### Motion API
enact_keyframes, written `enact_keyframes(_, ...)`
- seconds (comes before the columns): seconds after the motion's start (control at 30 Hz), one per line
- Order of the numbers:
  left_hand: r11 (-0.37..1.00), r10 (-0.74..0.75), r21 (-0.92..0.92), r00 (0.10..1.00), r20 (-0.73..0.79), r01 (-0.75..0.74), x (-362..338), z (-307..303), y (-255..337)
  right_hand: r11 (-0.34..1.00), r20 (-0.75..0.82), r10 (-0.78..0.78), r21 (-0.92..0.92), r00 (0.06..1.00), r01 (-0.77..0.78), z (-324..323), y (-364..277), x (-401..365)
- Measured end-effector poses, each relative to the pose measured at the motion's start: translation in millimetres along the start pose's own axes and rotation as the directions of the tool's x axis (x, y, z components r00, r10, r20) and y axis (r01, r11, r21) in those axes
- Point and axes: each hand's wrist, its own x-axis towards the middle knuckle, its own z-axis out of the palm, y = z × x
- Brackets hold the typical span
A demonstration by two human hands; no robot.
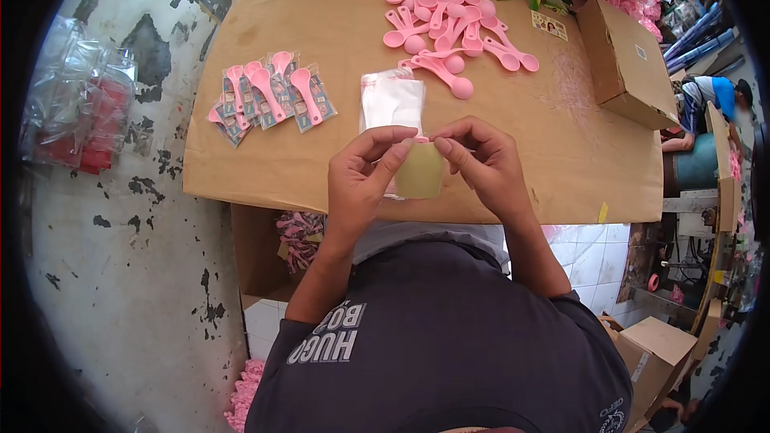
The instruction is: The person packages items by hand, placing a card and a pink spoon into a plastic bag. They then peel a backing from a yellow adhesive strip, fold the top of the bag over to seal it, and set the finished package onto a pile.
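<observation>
A small olive-green card [420, 171] is held up by its top edge over the table's near side. My left hand [371, 162] pinches one upper corner between thumb and fingers. At the other corner, my right hand [480, 159] does the same. A bit of pink shows at the card's top between my fingertips; what it belongs to is hidden. Just beyond the hands lies a stack of clear plastic bags [391, 102], partly covered by the card and my fingers. To the left, several pink spoons [269, 92] lie on printed cards in clear packets.
A heap of loose pink spoons [449, 20] covers the table's [305, 168] far middle. An open cardboard box [630, 64] stands at the right edge, near a small picture card [549, 26]. Plastic packets [80, 104] hang on the left wall. Another person [714, 100] is at far right.
</observation>
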Motion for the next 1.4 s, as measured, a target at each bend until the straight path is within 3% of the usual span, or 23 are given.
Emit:
enact_keyframes(0.17,0.998,-0.005,0.057,1.000,-0.016,0.006,-0.7,-0.2,2.2,0.994,0.007,0.020,0.105,1.000,-0.020,-1.8,-7.6,-0.8)
enact_keyframes(0.33,0.999,-0.007,0.051,1.000,0.013,0.006,-2.7,-7.4,5.5,0.997,-0.009,-0.018,0.081,1.000,0.019,3.2,-11.2,-2.7)
enact_keyframes(0.63,0.990,0.086,-0.123,0.992,0.096,-0.074,-5.4,-28.4,-8.8,0.975,0.121,-0.207,-0.057,0.971,0.215,0.5,-17.2,-1.0)
enact_keyframes(0.7,0.956,0.036,-0.293,0.992,0.118,0.001,-5.9,-30.5,-10.2,0.956,0.144,-0.259,-0.101,0.955,0.274,0.3,-18.4,-0.5)
enact_keyframes(0.77,0.937,0.014,-0.347,0.993,0.114,0.026,-5.1,-30.2,-10.3,0.904,0.201,-0.361,-0.162,0.911,0.395,-0.9,-20.1,0.2)
enact_keyframes(0.83,0.916,-0.007,-0.398,0.993,0.116,0.053,-4.8,-27.1,-9.5,0.912,0.205,-0.306,-0.217,0.930,0.348,0.4,-26.2,-3.6)
enact_keyframes(0.9,0.993,0.010,-0.114,0.999,0.048,-0.005,-5.4,-19.1,-8.6,0.914,0.205,-0.251,-0.271,0.946,0.301,1.3,-24.1,-4.9)
enact_keyframes(1.0,0.988,-0.036,-0.150,0.997,0.063,0.045,-3.8,-11.7,-6.2,0.922,0.096,-0.279,-0.251,0.956,0.294,2.5,-9.9,-4.6)
enact_keyframes(1.07,0.986,-0.088,-0.135,0.991,0.103,0.101,-5.1,-4.2,5.9,0.967,-0.044,-0.244,-0.084,0.969,0.239,3.1,-6.5,-7.5)
enact_keyframes(1.13,0.980,-0.142,-0.121,0.980,0.140,0.159,-6.3,-1.6,8.7,0.966,-0.074,-0.259,-0.041,0.963,0.257,2.5,-3.2,-7.7)
enact_keyframes(1.2,0.987,-0.158,0.051,0.969,0.192,0.151,-5.7,-3.0,3.9,0.961,-0.102,-0.276,0.001,0.956,0.277,1.4,-3.6,-8.5)
enact_keyframes(1.27,0.995,-0.097,0.010,0.978,0.185,0.096,-6.7,-3.8,1.4,0.971,-0.020,-0.216,-0.108,0.976,0.213,0.2,-7.8,-11.0)
enact_keyframes(1.33,0.989,0.090,0.101,0.986,0.139,-0.105,-6.1,-11.5,4.9,0.969,-0.035,-0.171,-0.185,0.985,0.162,1.5,-8.5,-12.1)
enact_keyframes(1.37,0.989,0.091,0.099,0.986,0.139,-0.105,-4.6,-15.0,8.5,0.959,-0.053,-0.125,-0.261,0.991,0.107,2.0,-8.8,-12.5)
enact_keyframes(1.4,0.960,0.225,0.152,0.971,0.081,-0.235,-1.5,-19.5,14.0,0.959,-0.052,-0.124,-0.262,0.991,0.107,-1.2,-8.0,-12.2)
